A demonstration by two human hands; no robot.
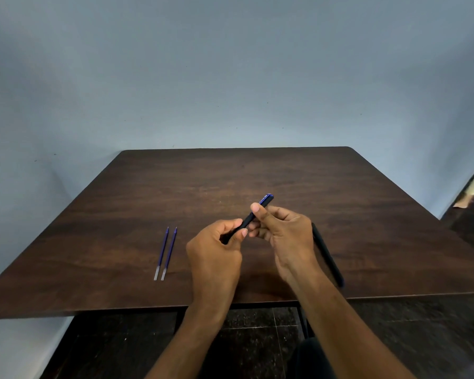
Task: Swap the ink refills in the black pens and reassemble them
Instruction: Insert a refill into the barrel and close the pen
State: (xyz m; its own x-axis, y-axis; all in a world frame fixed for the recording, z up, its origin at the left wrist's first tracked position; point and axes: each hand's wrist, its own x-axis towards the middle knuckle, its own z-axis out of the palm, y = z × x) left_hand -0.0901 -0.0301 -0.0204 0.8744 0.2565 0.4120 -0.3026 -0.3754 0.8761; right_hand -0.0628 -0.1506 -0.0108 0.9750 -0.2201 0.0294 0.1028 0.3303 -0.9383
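Observation:
Both my hands hold one black pen [261,205] with a blue end above the middle of the dark wooden table [257,173]. My left hand [216,247] grips its lower end, which is hidden in the fingers. My right hand [281,228] pinches the barrel higher up, thumb on top. The blue end points up and to the right. Two blue ink refills [166,253] lie side by side on the table, left of my hands. A second black pen [327,255] lies on the table to the right, partly behind my right wrist.
The table's front edge [121,310] runs just below my wrists, with dark tiled floor [257,337] under it. A pale blue wall [230,77] stands behind the table. Some dark furniture [471,209] shows at the right edge.

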